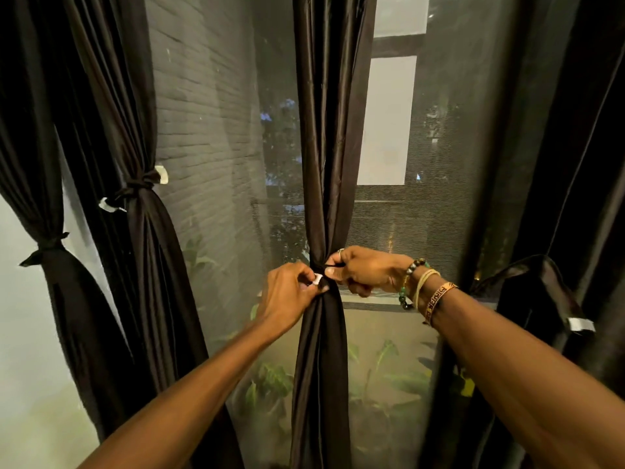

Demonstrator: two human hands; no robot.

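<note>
At mid-window, soft curtain (321, 350) looks slick, prob. light; L hand (287, 299) fingers pinch white tab (317, 279), R hand (368, 270) pinches thin tie (328, 264). Best grip: by knot.

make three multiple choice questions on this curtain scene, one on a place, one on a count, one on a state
1. Where are the left hand and the right hand working?
A) at the far left curtain
B) at the middle curtain
C) on a table

2. How many curtains left of the hands are tied?
A) one
B) two
C) four

3. What is the right hand doing?
A) hanging idle
B) lying flat on the window
C) pinching the dark tie

Answers:
1 B, both hands meet at the middle curtain's waist, where the left hand pinches a white tab.
2 B, the near tied curtain and the far tied curtain are both cinched.
3 C, its thumb and fingers close on the dark tie.
</note>
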